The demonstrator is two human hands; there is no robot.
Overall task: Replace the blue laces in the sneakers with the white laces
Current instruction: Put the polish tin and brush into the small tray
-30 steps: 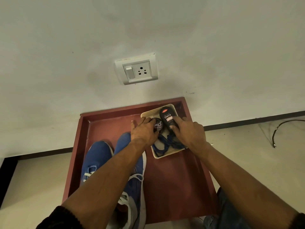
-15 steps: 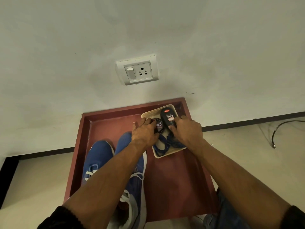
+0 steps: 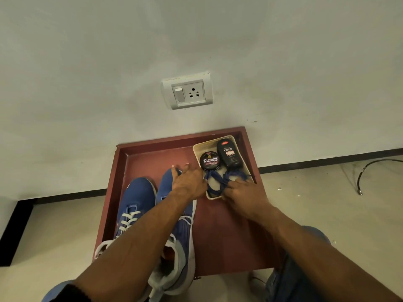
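Observation:
Two blue sneakers stand side by side on a dark red tray point(image 3: 229, 232). The left sneaker point(image 3: 137, 197) shows white laces point(image 3: 128, 219). The right sneaker point(image 3: 183, 232) is largely covered by my left forearm, with a white lace loop beside it. Blue laces point(image 3: 214, 182) lie bunched in the near half of a small cream tray point(image 3: 226, 137). My left hand point(image 3: 188, 182) hovers over the right sneaker's toe, fingers spread, just left of the cream tray. My right hand point(image 3: 244, 192) sits at that tray's near corner, bent fingers on the blue laces.
The cream tray also holds a round black polish tin point(image 3: 209, 161) and a black polish bottle point(image 3: 229, 153). The red tray stands against a white wall with a socket point(image 3: 187, 90). A black cable point(image 3: 370, 168) lies on the floor at the right.
Both hands have drawn back from the tin and bottle toward me. The left hand has shifted left over the sneaker toe; the right now lies on the blue laces.

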